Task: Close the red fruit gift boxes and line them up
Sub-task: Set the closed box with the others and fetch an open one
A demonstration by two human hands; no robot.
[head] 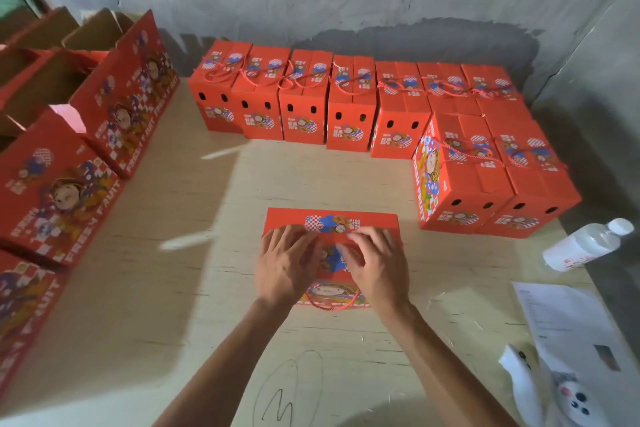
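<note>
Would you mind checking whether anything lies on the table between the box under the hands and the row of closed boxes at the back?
Nothing visible does. The left hand and right hand rest on the box; only bare table lies before the back row.

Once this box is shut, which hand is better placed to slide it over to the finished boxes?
Probably right. Both hands press the flaps of the box; the right hand is on the side facing the nearest closed boxes, which stand to the right. The left hand would have to cross over.

Both hands (332, 265) press flat on a red box (331, 218).
</note>
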